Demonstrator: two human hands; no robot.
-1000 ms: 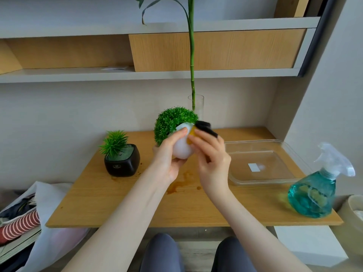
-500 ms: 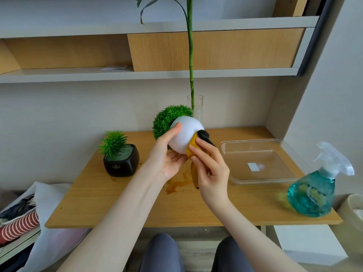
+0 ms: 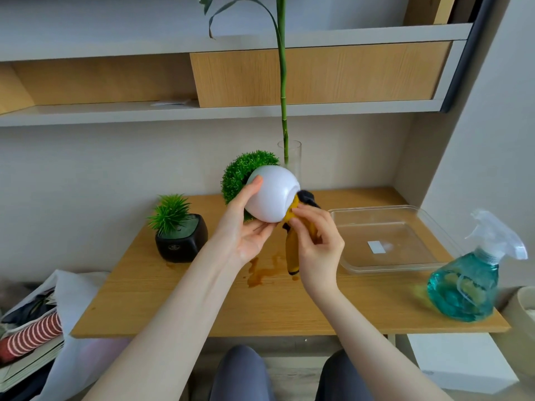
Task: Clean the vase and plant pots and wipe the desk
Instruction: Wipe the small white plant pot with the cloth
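I can't read any text here. The black pot (image 3: 181,241) has a small pale emblem, too blurred to read; the clear tray (image 3: 385,241) carries a blank white sticker (image 3: 376,246).

A beige wall (image 3: 101,163) backs the wooden table (image 3: 289,308); grey shelves (image 3: 115,111) with wood panels (image 3: 312,76) span twelve o'clock.

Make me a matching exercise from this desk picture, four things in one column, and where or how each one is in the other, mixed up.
1. white pot
2. black pot
3. spray bottle
4. tray

A. standing at the desk's right front corner
B. tipped sideways in the left hand
C. clear and empty, with a white label
D. upright on the desk's left side

Pairs: 1-B, 2-D, 3-A, 4-C
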